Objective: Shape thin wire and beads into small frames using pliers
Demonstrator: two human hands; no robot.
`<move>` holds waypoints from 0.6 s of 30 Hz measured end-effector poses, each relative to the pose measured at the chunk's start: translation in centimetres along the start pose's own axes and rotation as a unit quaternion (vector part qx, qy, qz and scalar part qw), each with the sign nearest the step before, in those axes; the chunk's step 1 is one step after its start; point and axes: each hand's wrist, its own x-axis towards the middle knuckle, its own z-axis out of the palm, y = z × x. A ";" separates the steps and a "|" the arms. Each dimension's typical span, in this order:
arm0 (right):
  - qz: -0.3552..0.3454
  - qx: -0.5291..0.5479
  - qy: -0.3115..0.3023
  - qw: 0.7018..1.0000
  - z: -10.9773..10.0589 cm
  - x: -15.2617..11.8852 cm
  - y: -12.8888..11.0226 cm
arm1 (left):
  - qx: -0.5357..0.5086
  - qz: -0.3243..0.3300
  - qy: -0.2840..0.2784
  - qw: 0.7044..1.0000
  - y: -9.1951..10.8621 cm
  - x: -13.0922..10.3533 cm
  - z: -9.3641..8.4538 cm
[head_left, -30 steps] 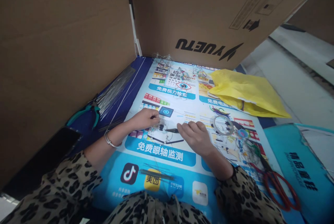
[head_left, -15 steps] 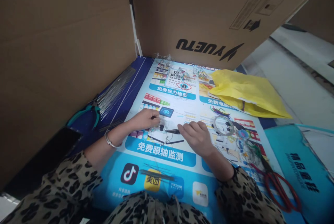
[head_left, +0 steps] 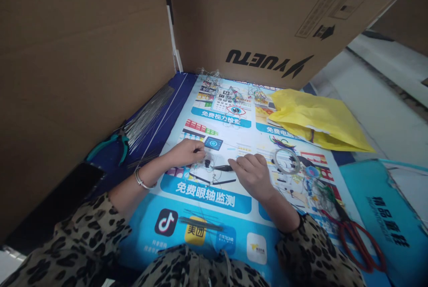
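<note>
My left hand [head_left: 189, 151] is closed in a pinch over the middle of the printed sheet, at a thin, pale beaded strand [head_left: 213, 176]. Small clear beads show on the strand below the fingertips; its exact material is too fine to tell. My right hand [head_left: 252, 173] is closed, fingers curled, a short way to the right, with its thumb side towards the left hand. Whatever it pinches is hidden or too thin to see. Between the hands is a dark pointed shape that may be part of the print.
Teal-handled pliers [head_left: 112, 149] and a bundle of thin wires [head_left: 147, 115] lie left. At right are a clear ring-shaped roll [head_left: 286, 161], red-handled scissors [head_left: 361, 244], a yellow bag [head_left: 321, 120] and a blue pouch [head_left: 377, 215]. Cardboard walls [head_left: 267, 19] enclose the back and left.
Both hands keep nearly the same place and closed shape. My right hand has shifted very slightly to the right.
</note>
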 end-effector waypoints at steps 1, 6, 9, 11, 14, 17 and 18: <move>-0.013 -0.005 -0.006 1.000 -0.2 0.0 0.0 | -0.003 0.000 0.001 1.000 0.0 0.0 0.0; -0.058 -0.044 -0.031 0.997 -0.9 0.0 0.5 | -0.003 0.008 -0.005 1.000 -0.1 0.0 0.0; -0.052 -0.044 -0.026 0.997 -1.1 0.2 0.5 | -0.003 0.008 -0.008 1.000 -0.1 0.1 0.0; -0.050 -0.040 -0.029 0.998 -1.2 0.5 0.2 | -0.004 0.005 -0.006 1.000 -0.1 0.1 0.0; -0.062 -0.031 -0.051 0.996 -1.7 1.1 -0.3 | -0.006 0.000 -0.007 1.000 0.0 0.1 0.0; -0.071 -0.032 -0.060 0.995 -2.2 1.3 -0.5 | -0.012 -0.003 -0.011 1.000 0.1 0.1 -0.1; -0.072 -0.038 -0.061 0.995 -2.2 1.2 -0.4 | -0.013 -0.004 -0.013 1.000 0.0 0.1 -0.1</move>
